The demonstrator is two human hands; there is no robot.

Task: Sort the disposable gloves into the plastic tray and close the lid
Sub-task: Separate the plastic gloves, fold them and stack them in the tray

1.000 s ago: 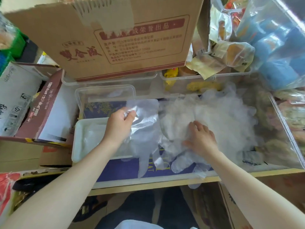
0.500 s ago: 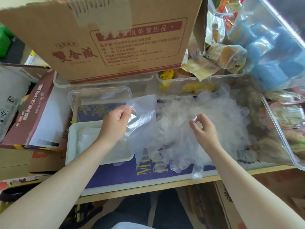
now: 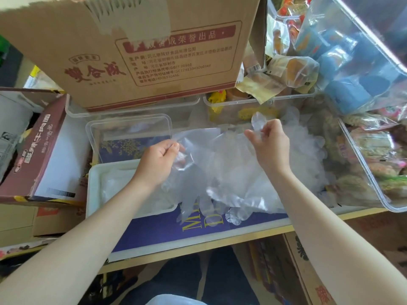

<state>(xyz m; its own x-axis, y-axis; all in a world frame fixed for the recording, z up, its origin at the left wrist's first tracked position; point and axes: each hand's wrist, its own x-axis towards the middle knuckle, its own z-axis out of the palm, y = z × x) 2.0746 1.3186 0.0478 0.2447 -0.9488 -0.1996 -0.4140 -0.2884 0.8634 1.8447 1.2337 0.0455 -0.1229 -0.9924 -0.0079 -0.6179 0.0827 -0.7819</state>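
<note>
**Glove spread between two hands, tray to the left**

Glove (image 3: 198,150), thin clear film, hangs stretched between both hands. Left hand (image 3: 158,164) pinches the cuff edge with thumb and curled fingers (image 3: 174,148); right hand (image 3: 269,148) pinches a crumpled bit of film at its raised fingertips (image 3: 256,134). Whether the right hand's piece belongs to the same glove or to another one, cannot tell.

Long axis runs from the cuff at the fingers down toward the person; glove digits dangle over the blue printed sheet (image 3: 198,230) on the table (image 3: 198,243).

White plastic tray (image 3: 93,194) lies just left of and below the left fingers, some film already in it. Left hand is nearer; a short carry leftward looks enough.

Clear lid (image 3: 130,128) sits beyond the tray, off it. Loose glove pile (image 3: 308,155) lies right of and beyond the right fingers.

Film is limp, see-through, clingy-looking; likely to fold and drag neighbours along.
</note>
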